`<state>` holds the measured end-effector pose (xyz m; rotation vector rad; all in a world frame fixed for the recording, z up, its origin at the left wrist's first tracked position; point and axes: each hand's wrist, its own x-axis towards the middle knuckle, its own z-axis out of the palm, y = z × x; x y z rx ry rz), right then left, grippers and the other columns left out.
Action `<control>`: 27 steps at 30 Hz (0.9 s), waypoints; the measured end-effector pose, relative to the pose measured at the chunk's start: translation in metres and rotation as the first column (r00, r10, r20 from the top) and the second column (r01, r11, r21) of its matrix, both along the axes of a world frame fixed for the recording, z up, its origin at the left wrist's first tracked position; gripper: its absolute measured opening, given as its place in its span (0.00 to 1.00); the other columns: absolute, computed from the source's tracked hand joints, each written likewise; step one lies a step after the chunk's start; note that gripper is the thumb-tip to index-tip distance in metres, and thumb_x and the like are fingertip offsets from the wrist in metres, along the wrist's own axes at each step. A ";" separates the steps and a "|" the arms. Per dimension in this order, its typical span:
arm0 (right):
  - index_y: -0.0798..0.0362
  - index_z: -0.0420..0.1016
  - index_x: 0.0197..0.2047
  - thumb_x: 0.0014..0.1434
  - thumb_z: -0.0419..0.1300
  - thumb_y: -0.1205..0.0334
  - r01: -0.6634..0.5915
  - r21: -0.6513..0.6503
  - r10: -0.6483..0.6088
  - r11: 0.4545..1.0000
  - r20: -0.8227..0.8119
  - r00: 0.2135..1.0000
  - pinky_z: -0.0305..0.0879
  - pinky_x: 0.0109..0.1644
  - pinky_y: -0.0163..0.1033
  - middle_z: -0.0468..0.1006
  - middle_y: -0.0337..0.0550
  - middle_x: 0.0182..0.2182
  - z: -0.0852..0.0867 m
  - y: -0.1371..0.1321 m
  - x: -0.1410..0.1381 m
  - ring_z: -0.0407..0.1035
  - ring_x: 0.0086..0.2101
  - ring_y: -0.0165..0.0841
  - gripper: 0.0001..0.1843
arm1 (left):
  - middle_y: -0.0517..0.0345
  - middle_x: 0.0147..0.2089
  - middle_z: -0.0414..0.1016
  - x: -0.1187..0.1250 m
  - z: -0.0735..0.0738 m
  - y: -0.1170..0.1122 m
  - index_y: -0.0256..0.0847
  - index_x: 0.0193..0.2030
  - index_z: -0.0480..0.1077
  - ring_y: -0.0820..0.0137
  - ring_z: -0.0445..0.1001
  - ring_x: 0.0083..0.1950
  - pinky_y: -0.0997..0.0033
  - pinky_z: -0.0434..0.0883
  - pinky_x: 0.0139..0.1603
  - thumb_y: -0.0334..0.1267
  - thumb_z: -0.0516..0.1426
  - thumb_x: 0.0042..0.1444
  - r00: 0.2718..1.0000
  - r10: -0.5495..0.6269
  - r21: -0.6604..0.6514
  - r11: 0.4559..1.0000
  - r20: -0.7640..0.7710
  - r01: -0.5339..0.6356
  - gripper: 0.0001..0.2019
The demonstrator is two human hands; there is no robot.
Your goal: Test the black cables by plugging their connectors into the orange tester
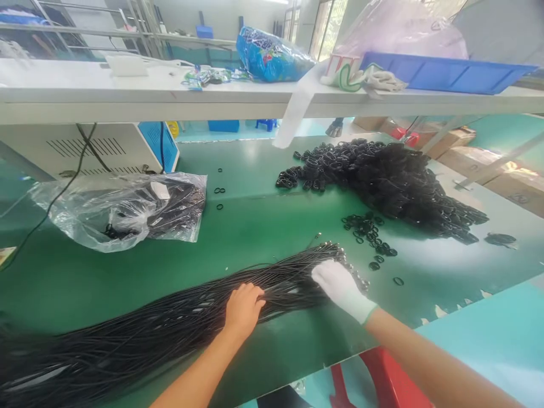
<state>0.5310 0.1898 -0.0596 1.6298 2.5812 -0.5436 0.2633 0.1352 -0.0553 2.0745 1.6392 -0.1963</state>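
Note:
A long bundle of thin black cables [170,311] runs from the lower left to the middle of the green table, with small silvery ends gathered at its right end. My left hand [244,306], bare, lies over the middle of the bundle, its fingers curled around some cables. Near the silvery ends, my right hand [338,283] in a white glove is closed over the cables; its fingertips are hidden beneath it. Just beyond the right hand lie scattered small black rings [368,229].
Behind is a large heap of black coiled pieces [382,175]. A clear plastic bag [127,215] with black items lies at left, before a white and blue machine [97,150]. A raised shelf [170,102] crosses above the table, carrying a blue bin [446,73]. A red stool [391,377] stands below the front edge.

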 end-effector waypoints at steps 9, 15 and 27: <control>0.53 0.73 0.43 0.58 0.57 0.67 -0.120 0.011 0.120 0.993 -0.027 0.992 0.56 0.47 0.43 0.76 0.46 0.40 -0.004 -0.042 -0.019 0.65 0.41 0.39 0.09 | 0.52 0.51 0.73 0.054 -0.007 -0.007 0.38 0.51 0.70 0.62 0.72 0.52 0.51 0.69 0.53 0.34 0.56 0.62 0.987 -0.141 0.118 0.984 0.074 0.132 0.12; 0.54 0.74 0.37 0.51 0.54 0.77 -0.101 -0.141 0.115 0.985 0.099 0.988 0.55 0.42 0.42 0.75 0.47 0.36 0.000 -0.065 -0.010 0.66 0.38 0.39 0.13 | 0.54 0.44 0.75 0.061 -0.010 -0.014 0.37 0.43 0.72 0.64 0.74 0.46 0.56 0.72 0.47 0.41 0.57 0.61 0.960 -0.232 0.013 0.972 0.157 0.233 0.10; 0.53 0.76 0.44 0.51 0.59 0.74 -0.025 -0.295 0.121 0.955 0.311 0.943 0.60 0.44 0.46 0.76 0.53 0.44 0.025 -0.044 0.002 0.69 0.45 0.47 0.16 | 0.53 0.46 0.75 0.043 0.015 -0.011 0.38 0.45 0.71 0.65 0.74 0.46 0.59 0.73 0.45 0.43 0.56 0.61 0.979 -0.155 -0.097 0.981 0.130 0.168 0.11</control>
